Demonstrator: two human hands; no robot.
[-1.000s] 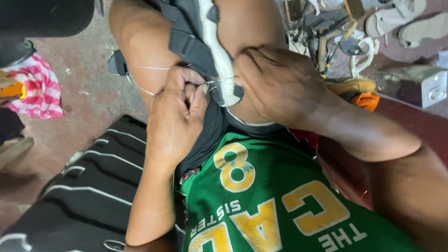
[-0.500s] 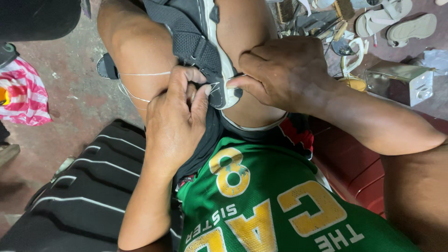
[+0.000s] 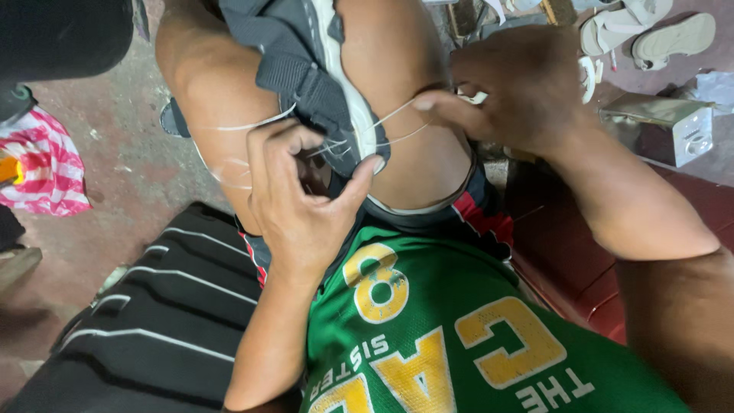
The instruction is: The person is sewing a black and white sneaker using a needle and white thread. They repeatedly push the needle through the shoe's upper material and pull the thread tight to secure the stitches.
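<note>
A dark grey shoe with a white sole is clamped between my bare knees, heel end toward me. My left hand grips that heel end, thumb pressed on the sole edge and fingers curled over the strap. White thread runs in two taut strands from the heel to my right hand, which pinches it between fingertips to the right of the shoe. More thread loops lie across my left thigh.
A black bag with white stripes lies at lower left, and a pink-and-white striped bag sits on the floor at left. Pale sandals and a small white box lie at upper right. A red bench is under me.
My right hand has drawn away from the shoe to the right, pulling the thread out taut. My left hand stays on the heel end.
</note>
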